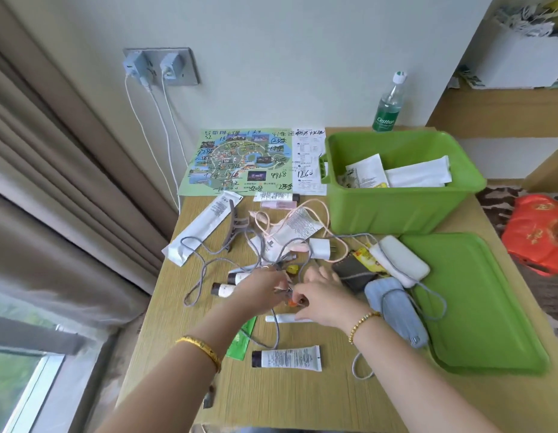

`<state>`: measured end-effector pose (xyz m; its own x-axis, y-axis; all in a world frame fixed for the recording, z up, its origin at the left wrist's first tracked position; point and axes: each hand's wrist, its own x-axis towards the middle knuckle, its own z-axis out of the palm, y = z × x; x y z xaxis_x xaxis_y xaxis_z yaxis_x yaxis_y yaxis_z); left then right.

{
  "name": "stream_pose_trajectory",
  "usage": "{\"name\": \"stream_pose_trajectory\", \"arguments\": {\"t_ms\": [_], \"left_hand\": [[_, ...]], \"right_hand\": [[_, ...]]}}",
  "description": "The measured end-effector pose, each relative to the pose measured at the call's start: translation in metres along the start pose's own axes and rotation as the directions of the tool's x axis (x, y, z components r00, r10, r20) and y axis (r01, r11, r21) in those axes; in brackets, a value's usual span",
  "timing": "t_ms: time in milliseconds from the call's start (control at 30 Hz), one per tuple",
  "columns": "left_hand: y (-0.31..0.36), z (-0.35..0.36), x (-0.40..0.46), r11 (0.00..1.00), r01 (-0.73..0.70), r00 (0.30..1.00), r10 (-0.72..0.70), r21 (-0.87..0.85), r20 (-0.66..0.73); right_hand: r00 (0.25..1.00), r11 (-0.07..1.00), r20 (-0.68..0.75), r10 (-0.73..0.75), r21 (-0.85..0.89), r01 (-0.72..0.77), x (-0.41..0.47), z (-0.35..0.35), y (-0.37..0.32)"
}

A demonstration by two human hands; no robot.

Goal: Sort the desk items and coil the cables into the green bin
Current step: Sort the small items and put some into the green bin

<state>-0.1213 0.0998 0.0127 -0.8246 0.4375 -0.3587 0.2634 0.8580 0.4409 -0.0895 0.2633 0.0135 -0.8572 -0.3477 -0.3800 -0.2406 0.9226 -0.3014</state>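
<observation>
Head view: both hands are meeting over the middle of the desk (pixel 302 398), near its front half.
Cable: grey braided cable (pixel 205 264) is lying in loose tangled loops from the left side of the desk across the centre; another grey run is trailing over the green lid (pixel 477 304) at the right edge.
Handling: looks light, limp and springy, likely to snag on the pink cable (pixel 326 214) and the white charger plug (pixel 320 248); best taken near a connector end, then wound.
Left hand: left hand (pixel 259 287) is curling its fingers on something small, likely the cable's end; blurred.
Right hand: right hand (pixel 321 300) is pinching at the same spot beside a small orange item (pixel 292 304); what exactly it grasps, cannot tell.
Green bin: green bin (pixel 396 207) is sitting at the back right corner, already holding paper packets.
</observation>
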Motion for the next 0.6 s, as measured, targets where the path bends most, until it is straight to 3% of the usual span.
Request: {"name": "stream_pose_trajectory", "arguments": {"t_ms": [133,300,500,600], "left_hand": [[-0.010,0.014,0.020,0.998,-0.033,0.978,0.042,0.048,-0.204],[-0.015,0.020,0.034,0.989,-0.115,0.930,0.140,0.091,-0.341],[-0.022,0.030,-0.008,0.977,-0.204,0.810,0.204,0.062,-0.550],[-0.039,0.037,-0.042,0.990,-0.123,0.859,0.139,0.065,-0.492]], "right_hand": [[0.988,0.994,-0.132,-0.085,-0.077,0.075,0.009,0.012,-0.004],[0.964,0.974,-0.225,-0.144,-0.204,0.098,0.017,0.027,-0.003],[0.928,0.920,-0.368,-0.056,-0.380,-0.095,-0.001,0.051,-0.008],[0.886,0.917,-0.463,-0.015,-0.359,-0.172,-0.015,0.063,-0.012]]}}
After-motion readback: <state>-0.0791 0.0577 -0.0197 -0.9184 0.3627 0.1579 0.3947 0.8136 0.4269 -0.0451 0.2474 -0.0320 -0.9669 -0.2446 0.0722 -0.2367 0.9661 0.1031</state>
